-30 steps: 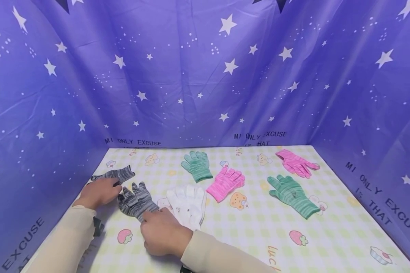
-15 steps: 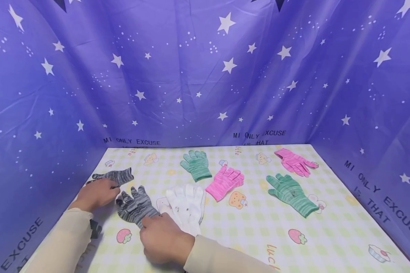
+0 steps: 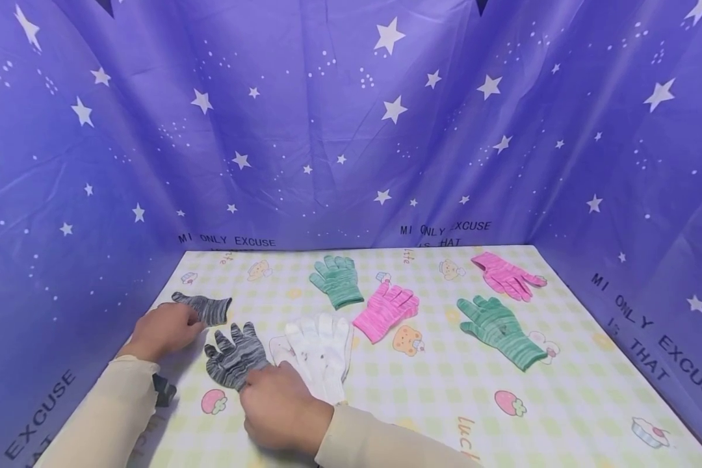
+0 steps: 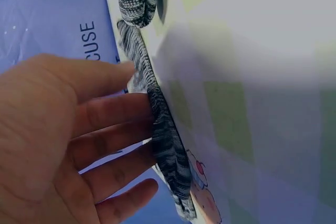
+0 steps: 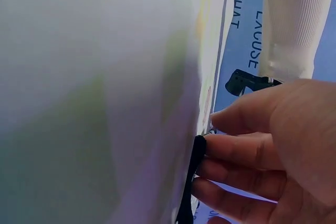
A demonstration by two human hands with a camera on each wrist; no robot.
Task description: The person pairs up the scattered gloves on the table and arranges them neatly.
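Note:
In the head view my left hand point(image 3: 165, 330) rests on a dark grey marled knit glove point(image 3: 210, 309) at the table's left edge, covering part of it. The left wrist view shows the fingers fairly straight against that glove point(image 4: 165, 129), the thumb beside its edge. My right hand point(image 3: 283, 406) is at the cuff end of a second grey marled glove point(image 3: 236, 354), whose fingers point away from me. Its fingertips touch the dark glove edge point(image 5: 195, 153) in the right wrist view, thumb a little apart. White gloves point(image 3: 318, 351) lie just right of the second grey glove.
Two green gloves point(image 3: 336, 281) and two pink gloves point(image 3: 388, 312) lie farther right and back on the checked, cartoon-printed tabletop point(image 3: 421, 403). A purple star-printed curtain point(image 3: 351, 130) stands behind and at both sides.
The glove under my left hand has turned and shifted slightly, its cuff now lower. The second grey glove has shifted slightly with its fingers spread more. My right hand stays at its cuff.

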